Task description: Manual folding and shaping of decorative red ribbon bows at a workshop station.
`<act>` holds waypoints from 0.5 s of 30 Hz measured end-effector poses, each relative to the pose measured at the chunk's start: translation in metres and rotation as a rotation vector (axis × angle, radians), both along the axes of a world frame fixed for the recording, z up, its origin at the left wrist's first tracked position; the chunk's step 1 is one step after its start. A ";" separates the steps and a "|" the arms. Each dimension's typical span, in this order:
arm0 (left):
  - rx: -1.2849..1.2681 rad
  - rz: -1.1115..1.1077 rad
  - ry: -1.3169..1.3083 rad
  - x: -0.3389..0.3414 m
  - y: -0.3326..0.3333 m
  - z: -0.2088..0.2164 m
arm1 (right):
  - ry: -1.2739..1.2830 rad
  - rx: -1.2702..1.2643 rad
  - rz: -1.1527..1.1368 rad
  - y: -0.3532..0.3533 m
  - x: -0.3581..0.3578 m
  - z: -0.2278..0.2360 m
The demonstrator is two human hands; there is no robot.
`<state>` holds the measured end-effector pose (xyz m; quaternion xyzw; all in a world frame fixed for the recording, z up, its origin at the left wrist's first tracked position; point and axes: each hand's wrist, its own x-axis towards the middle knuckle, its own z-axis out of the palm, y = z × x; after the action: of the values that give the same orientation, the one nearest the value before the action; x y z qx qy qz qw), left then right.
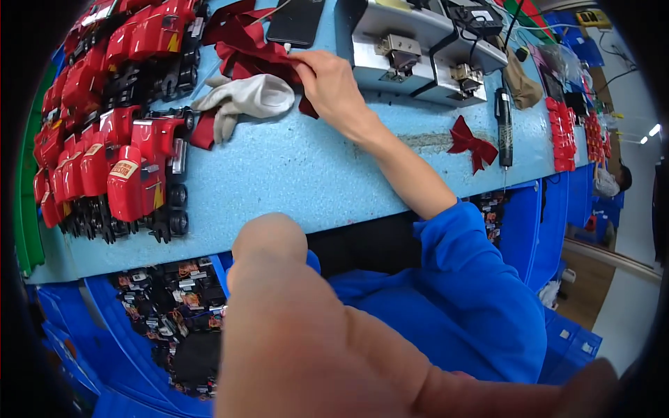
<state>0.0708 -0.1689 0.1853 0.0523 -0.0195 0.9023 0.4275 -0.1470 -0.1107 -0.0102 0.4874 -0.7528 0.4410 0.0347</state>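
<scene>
Pinches red cloth (245, 50) at 11 o'clock in right hand (332, 86), gives no way to tell the grip of blurred left hand (306, 341) at 6, and risks, by tugging too sharply, dragging glove (268, 96) against it or jogging phone (296, 22) near 12.

A near hand (300, 327) is blurred, cut off below. The top edge crops the phone (295, 22). Parts (174, 313) in the bin (120, 317) are too small to tell.
</scene>
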 end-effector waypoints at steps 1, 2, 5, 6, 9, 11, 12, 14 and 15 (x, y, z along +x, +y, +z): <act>0.002 -0.022 -0.031 -0.005 0.002 0.003 | 0.010 -0.056 -0.012 0.001 0.005 0.007; 0.001 -0.048 -0.058 -0.012 0.005 0.008 | 0.025 -0.113 -0.028 0.003 0.008 0.013; -0.013 -0.208 -0.066 -0.021 0.001 -0.006 | -0.004 -0.229 -0.050 0.014 0.008 0.027; -0.021 -0.262 -0.061 -0.034 0.003 -0.008 | 0.001 -0.280 -0.078 0.018 0.004 0.028; 0.228 -0.959 -0.501 -0.038 0.029 0.001 | -0.171 -0.463 -0.039 0.022 0.027 0.080; 0.878 -2.178 -1.583 -0.058 0.050 -0.022 | -0.380 -0.530 0.027 0.032 0.029 0.093; 0.823 -2.192 -1.604 -0.066 0.057 -0.020 | -0.495 -0.513 0.080 0.041 0.027 0.098; 0.554 -2.467 -1.484 -0.073 0.067 -0.015 | -0.760 -0.662 0.184 0.051 0.024 0.102; 0.674 -2.461 -1.532 -0.069 0.065 -0.016 | -0.801 -0.661 0.209 0.060 0.022 0.107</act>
<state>0.0018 -0.1035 0.1692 -0.3783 -0.4676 -0.2554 0.7570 -0.1254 -0.0507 0.0970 0.3161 -0.4752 0.8077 -0.1479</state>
